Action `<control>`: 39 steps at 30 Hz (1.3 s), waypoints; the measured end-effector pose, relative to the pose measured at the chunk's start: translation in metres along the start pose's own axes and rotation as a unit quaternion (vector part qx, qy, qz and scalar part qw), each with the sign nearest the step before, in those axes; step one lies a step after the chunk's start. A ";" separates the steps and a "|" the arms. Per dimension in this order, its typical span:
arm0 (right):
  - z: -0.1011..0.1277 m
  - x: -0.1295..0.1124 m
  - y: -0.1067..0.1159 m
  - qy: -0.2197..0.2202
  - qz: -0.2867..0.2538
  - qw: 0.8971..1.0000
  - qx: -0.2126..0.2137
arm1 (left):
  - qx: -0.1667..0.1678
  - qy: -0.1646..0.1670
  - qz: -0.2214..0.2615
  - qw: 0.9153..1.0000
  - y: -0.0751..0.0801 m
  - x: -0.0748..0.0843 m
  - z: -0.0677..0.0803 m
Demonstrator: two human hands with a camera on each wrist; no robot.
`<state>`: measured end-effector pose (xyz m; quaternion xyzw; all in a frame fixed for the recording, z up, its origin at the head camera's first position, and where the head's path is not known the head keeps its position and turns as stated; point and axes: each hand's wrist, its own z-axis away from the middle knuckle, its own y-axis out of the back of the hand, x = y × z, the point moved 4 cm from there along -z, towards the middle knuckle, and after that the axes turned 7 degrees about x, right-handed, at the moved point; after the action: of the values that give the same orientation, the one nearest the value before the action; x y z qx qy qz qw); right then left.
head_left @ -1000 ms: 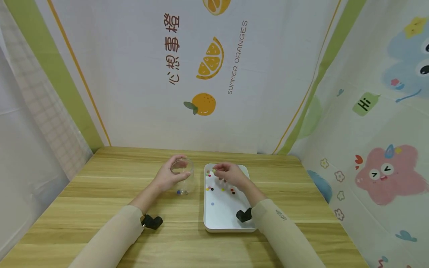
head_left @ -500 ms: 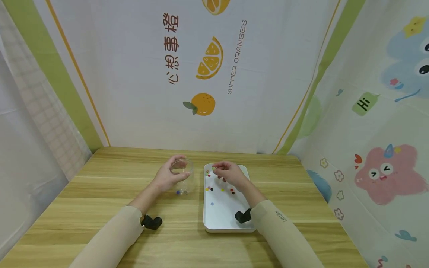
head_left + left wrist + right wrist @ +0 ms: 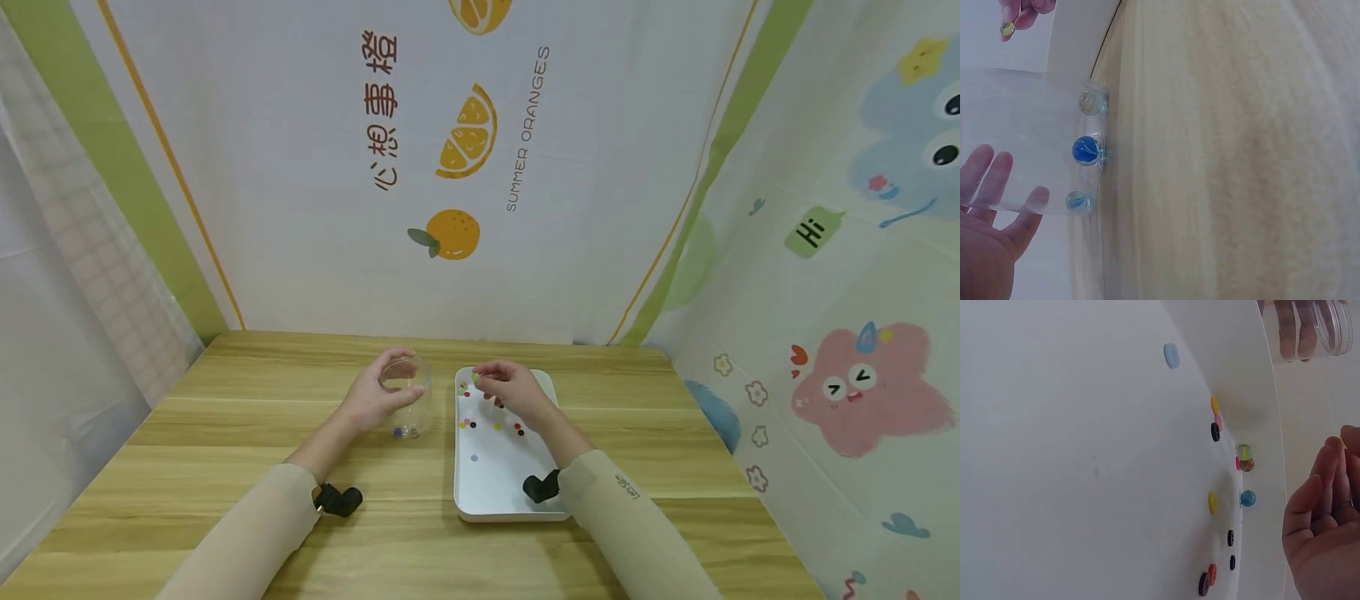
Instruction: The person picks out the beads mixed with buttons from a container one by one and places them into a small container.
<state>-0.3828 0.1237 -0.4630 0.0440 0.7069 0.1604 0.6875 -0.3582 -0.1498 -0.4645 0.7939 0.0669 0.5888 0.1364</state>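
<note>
My left hand (image 3: 372, 398) grips a clear plastic jar (image 3: 418, 410) that stands upright on the table, its fingers and thumb around the upper part. At the jar's bottom lie a blue marble (image 3: 1086, 150), a clear marble with pale swirls (image 3: 1093, 102) and a light blue swirled marble (image 3: 1077, 201). Between thumb and fingertips, my right hand (image 3: 517, 390) pinches a yellow-green marble (image 3: 1007, 29) above the far end of the white tray (image 3: 487, 492). Close by in the tray are a greenish marble (image 3: 1244, 452), a reddish-brown marble (image 3: 1247, 465) and a blue marble (image 3: 1247, 498).
Several small buttons are scattered in the tray, among them a light blue button (image 3: 1172, 355), a yellow button (image 3: 1213, 502) and an orange-red button (image 3: 1212, 574). The tray's raised wall stands between the buttons and the jar. Wooden table (image 3: 225, 433) surrounds both; a printed cloth (image 3: 315, 250) hangs behind.
My right hand has risen slightly with the yellow-green marble pinched in it. The left hand and the jar stay in place; the head view has shifted a little.
</note>
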 end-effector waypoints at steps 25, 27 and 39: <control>-0.004 0.005 0.000 0.017 -0.020 1.000 -0.013 | 0.000 0.009 -0.006 1.000 -0.002 0.000 0.003; -0.005 0.004 -0.002 0.016 -0.021 1.000 -0.016 | 0.001 0.009 -0.007 1.000 0.000 0.000 0.004; -0.004 0.001 -0.001 0.021 -0.011 1.000 -0.014 | -0.005 0.009 -0.012 1.000 -0.001 0.001 0.003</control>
<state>-0.3870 0.1228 -0.4641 0.0233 0.7193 0.1631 0.6748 -0.3550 -0.1487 -0.4643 0.7871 0.0743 0.5944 0.1471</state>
